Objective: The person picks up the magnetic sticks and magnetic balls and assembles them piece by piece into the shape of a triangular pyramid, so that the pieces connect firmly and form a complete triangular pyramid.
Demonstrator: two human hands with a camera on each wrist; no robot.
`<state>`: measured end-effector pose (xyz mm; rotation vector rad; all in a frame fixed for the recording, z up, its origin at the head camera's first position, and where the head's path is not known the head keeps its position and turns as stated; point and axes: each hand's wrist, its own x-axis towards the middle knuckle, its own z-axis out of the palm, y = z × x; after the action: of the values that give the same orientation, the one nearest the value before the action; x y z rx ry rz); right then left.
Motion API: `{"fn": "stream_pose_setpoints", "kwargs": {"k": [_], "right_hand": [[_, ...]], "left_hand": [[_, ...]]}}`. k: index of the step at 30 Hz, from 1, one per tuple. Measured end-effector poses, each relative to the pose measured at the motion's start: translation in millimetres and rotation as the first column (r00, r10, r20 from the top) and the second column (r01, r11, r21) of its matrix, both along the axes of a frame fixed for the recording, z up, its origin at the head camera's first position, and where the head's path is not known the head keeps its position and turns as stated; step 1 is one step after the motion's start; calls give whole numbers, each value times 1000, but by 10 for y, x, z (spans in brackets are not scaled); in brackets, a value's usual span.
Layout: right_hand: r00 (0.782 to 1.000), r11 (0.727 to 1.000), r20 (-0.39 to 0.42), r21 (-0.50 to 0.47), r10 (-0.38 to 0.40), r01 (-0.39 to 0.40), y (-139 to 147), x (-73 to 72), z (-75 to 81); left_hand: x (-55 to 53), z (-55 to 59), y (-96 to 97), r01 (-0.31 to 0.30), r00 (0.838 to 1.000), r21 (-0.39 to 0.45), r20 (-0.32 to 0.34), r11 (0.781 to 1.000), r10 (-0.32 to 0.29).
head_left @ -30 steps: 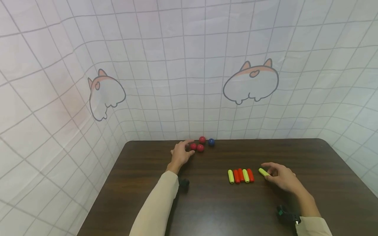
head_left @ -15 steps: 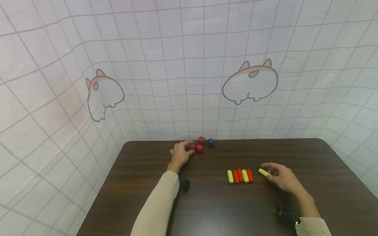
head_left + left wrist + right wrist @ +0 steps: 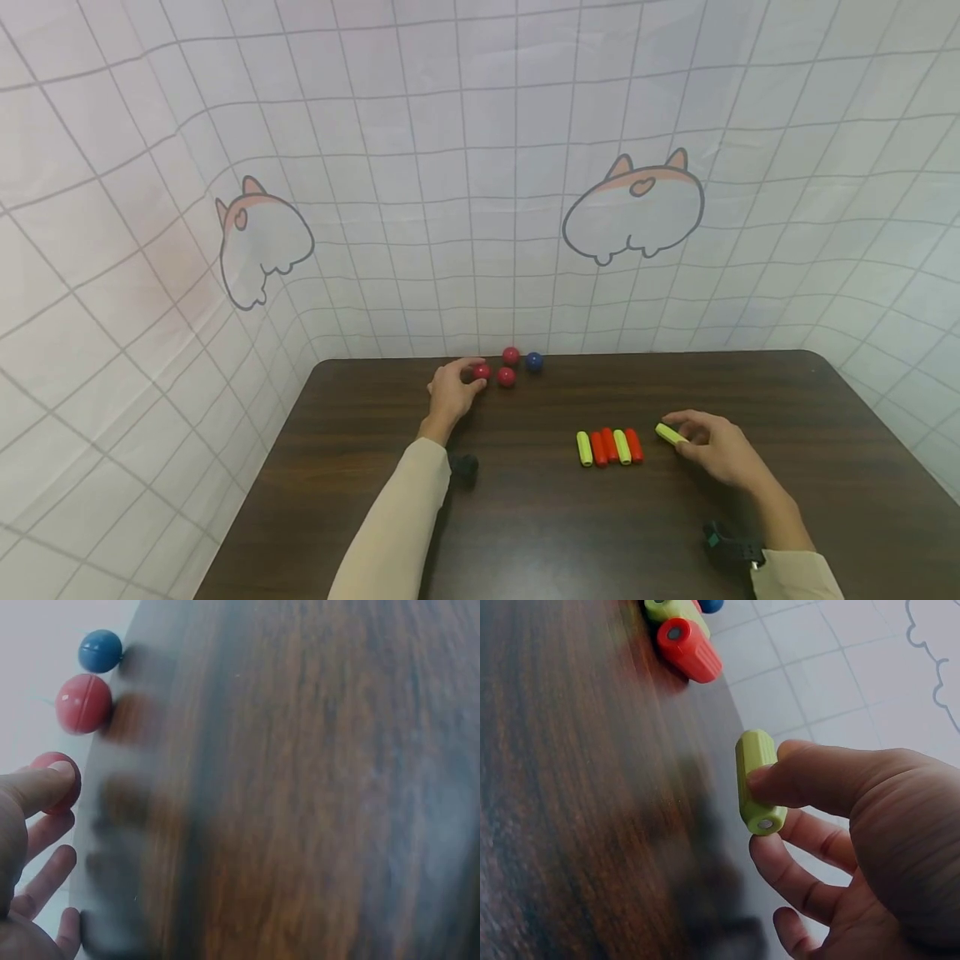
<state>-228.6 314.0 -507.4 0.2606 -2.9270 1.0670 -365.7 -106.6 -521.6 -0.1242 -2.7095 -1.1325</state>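
At the far edge of the table, my left hand [image 3: 452,393] pinches a red ball [image 3: 482,372] between thumb and fingers; the left wrist view shows the thumb on top of this red ball [image 3: 71,793]. Two other red balls, one behind [image 3: 511,356] and one nearer [image 3: 506,377], lie just right of it, beside a blue ball [image 3: 534,362]. My right hand [image 3: 712,446] holds a yellow-green ribbed rod [image 3: 757,769] by thumb and fingers, a silver disc showing in its end. Left of that hand, red rods [image 3: 635,446] and yellow-green rods [image 3: 585,448] lie side by side in a row.
The dark wood-grain table [image 3: 525,533] ends at a white grid-patterned cloth [image 3: 420,250], which hangs behind it and along both sides. A dark wrist device [image 3: 465,471] sits by the left wrist, another [image 3: 727,546] by the right.
My left hand has shifted slightly left with its red ball, widening the gap to the other red balls. The right hand and its rod have hardly moved.
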Motion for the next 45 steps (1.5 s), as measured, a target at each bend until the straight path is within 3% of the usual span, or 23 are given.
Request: {"fn": "stream_pose_setpoints", "kwargs": {"k": [14,23,29,37,45], "right_hand": [[999,1000,-53,-15,-7,6,-71,-30,68],[994,998,-94,-34,49,-52,-180,-81,159],[988,994,-126,-50,91,-97,-366,-122,235],[971,974,-156,-108,182,-200,-681,-170,283],[960,958,-136,-117,244,-260,-1046,-238,280]], "left_hand": [[238,104,-196,-9,999,63,-43,998,11],[490,171,-196,70,997,94,-49,993,-65],[650,215,-160,127,991,159,-52,979,-120],[796,175,-79,184,983,194,-27,964,-182],[921,163,-3,249,967,194,2,949,-255]]}}
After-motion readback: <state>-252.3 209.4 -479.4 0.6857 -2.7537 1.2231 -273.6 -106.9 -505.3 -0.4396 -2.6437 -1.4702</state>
